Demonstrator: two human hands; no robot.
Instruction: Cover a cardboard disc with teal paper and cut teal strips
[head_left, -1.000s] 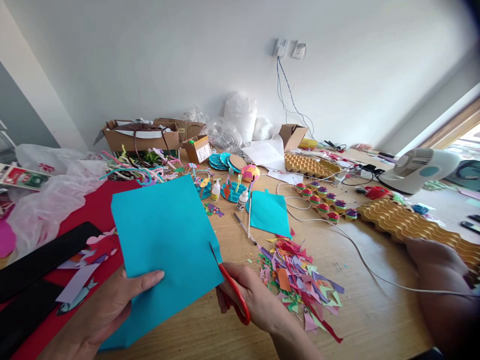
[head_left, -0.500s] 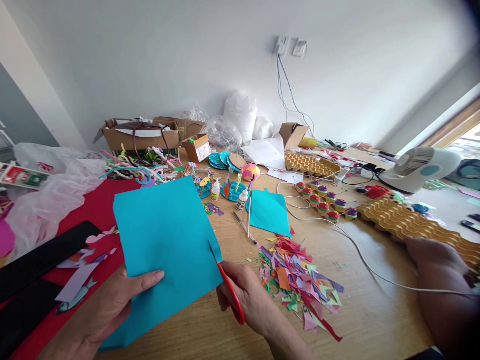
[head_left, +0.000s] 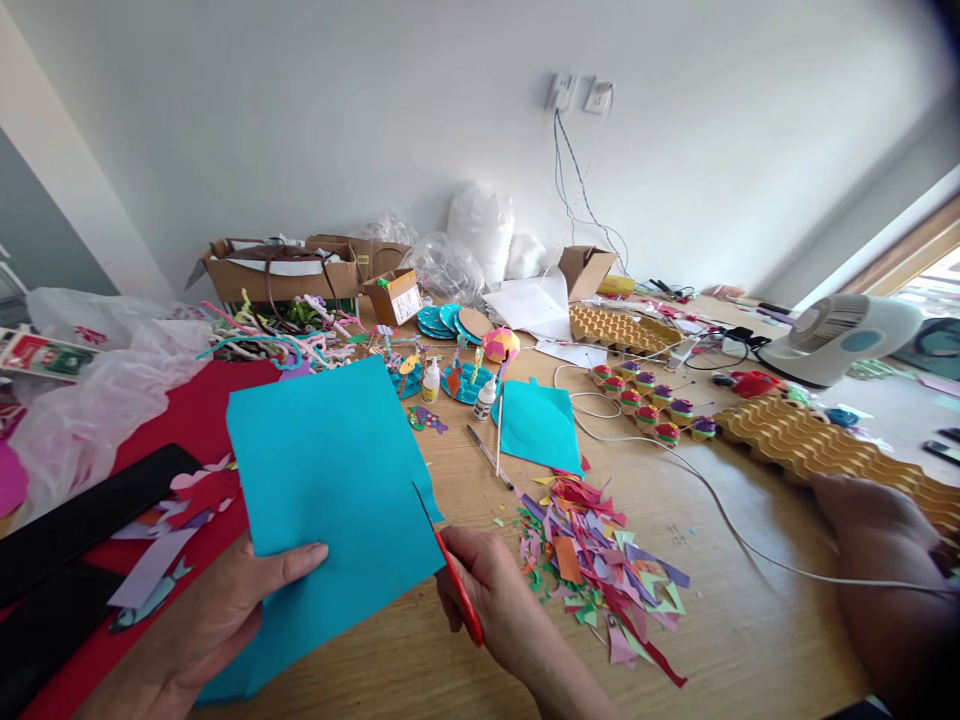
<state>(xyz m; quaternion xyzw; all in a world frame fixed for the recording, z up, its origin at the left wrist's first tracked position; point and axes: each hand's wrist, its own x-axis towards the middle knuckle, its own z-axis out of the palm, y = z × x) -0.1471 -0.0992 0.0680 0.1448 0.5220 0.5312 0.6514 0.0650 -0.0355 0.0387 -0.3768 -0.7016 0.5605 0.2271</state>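
Note:
A large blue sheet of paper (head_left: 337,470) is held up in front of me, its lower end folding toward the table. My left hand (head_left: 240,590) pinches its lower left side, thumb on the front face and the other fingers behind. Red-handled scissors (head_left: 454,590) are gripped in my right hand (head_left: 484,590). Their blades lie at the sheet's right edge, where a cut flap curls away; the lower blade is hidden behind the paper. To the right of the sheet, a smaller blue piece of paper (head_left: 536,425) rests on the table.
Colourful paper scraps (head_left: 592,560) lie right of my right hand. Two glue bottles (head_left: 484,398) and a pen (head_left: 491,455) stand or lie beyond. A white cable (head_left: 720,510) crosses the table. Another person's arm (head_left: 877,560) rests by an egg tray (head_left: 832,440); a fan (head_left: 847,335) is behind.
The scissors and my right hand have shifted very slightly, with the handles looking closer together. The flap at the cut edge has moved a little. My left hand stays nearly still.

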